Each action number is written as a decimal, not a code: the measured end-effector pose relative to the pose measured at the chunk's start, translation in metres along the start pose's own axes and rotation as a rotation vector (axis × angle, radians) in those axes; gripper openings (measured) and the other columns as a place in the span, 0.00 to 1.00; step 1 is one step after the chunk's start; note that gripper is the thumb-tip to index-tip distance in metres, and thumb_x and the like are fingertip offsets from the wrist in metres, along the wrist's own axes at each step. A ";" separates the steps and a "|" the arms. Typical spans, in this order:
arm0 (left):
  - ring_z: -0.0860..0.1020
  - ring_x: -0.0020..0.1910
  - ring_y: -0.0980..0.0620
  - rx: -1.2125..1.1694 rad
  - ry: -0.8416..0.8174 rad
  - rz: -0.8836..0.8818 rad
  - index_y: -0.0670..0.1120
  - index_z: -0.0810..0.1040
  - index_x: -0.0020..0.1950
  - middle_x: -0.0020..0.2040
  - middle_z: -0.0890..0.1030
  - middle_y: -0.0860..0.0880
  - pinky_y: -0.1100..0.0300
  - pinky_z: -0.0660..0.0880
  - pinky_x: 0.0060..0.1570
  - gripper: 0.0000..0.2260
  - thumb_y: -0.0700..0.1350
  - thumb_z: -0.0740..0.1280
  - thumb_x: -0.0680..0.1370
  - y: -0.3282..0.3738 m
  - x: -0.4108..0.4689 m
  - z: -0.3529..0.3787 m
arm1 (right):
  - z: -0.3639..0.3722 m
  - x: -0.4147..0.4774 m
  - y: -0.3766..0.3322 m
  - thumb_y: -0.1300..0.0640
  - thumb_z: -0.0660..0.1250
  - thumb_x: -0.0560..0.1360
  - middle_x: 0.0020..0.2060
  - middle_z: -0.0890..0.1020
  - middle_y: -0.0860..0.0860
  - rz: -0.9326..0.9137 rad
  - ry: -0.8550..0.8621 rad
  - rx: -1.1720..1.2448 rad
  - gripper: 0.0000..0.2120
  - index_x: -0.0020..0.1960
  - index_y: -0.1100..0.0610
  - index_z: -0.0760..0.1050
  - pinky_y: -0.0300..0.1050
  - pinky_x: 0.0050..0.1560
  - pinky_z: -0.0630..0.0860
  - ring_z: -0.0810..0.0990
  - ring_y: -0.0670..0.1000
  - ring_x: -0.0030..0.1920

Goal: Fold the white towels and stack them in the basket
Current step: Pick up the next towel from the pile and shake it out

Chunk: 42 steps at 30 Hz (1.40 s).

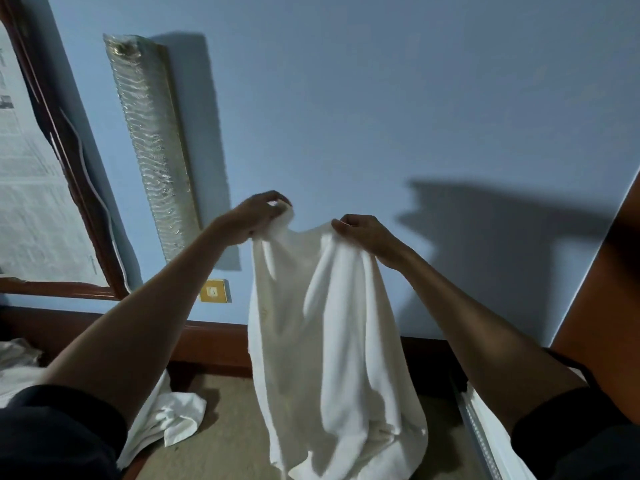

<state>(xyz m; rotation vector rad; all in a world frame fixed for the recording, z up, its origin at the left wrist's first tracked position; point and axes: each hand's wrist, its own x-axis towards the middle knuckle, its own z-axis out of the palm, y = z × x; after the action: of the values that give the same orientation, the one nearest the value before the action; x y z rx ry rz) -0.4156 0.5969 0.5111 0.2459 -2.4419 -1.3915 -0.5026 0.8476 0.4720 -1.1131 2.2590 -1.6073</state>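
Observation:
A white towel (329, 341) hangs in loose folds in front of me, held up against the blue wall. My left hand (258, 216) pinches its top edge at the left, fingers closed on the cloth. My right hand (363, 237) grips the top edge a short way to the right. The towel's lower end reaches down to the tan surface (228, 427) below. More white cloth (166, 420) lies crumpled at the lower left, partly hidden by my left arm. No basket is in view.
A bubble-wrapped long object (152, 143) leans on the wall at left, beside a wooden-framed mirror (62, 143). A yellow wall socket (214, 291) sits above the dark wooden baseboard (214, 344). A white rail-like edge (485, 434) stands at lower right.

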 end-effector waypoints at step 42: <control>0.76 0.41 0.47 -0.428 0.081 0.090 0.30 0.79 0.48 0.42 0.76 0.42 0.52 0.77 0.43 0.18 0.47 0.74 0.78 0.037 -0.001 0.017 | -0.009 -0.018 -0.015 0.40 0.72 0.76 0.44 0.86 0.53 0.102 -0.032 0.133 0.18 0.47 0.56 0.84 0.48 0.48 0.79 0.85 0.52 0.43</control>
<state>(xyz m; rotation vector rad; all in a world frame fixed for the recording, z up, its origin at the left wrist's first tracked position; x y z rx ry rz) -0.4202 0.6295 0.5342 0.0870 -2.0018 -1.7768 -0.4878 0.8637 0.4835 -0.9676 2.1171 -1.6600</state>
